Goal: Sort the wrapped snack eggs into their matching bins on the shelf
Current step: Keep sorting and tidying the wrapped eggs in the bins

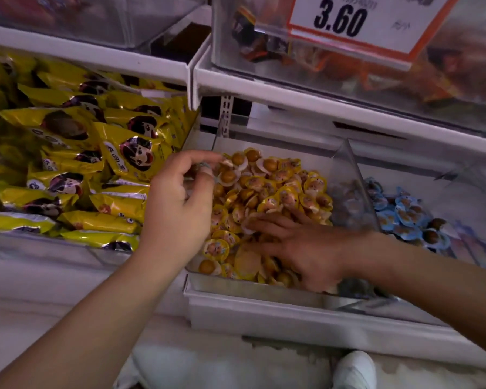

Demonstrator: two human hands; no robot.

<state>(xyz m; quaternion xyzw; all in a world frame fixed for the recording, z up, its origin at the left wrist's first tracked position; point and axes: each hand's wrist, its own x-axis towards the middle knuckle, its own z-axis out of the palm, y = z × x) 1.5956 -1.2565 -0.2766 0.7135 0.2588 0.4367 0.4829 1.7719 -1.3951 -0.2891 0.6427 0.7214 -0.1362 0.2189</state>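
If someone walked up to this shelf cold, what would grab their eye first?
Probably the price sign reading 3.60, top right. Then the middle bin, heaped with yellow-wrapped eggs, where the left hand and right hand are working. Yellow snack bags fill the left.

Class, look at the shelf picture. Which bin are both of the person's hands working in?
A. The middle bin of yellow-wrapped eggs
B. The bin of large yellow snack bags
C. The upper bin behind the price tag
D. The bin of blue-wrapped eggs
A: the left hand and the right hand are both over the middle bin of yellow-wrapped eggs, not the blue-wrapped eggs beside it.
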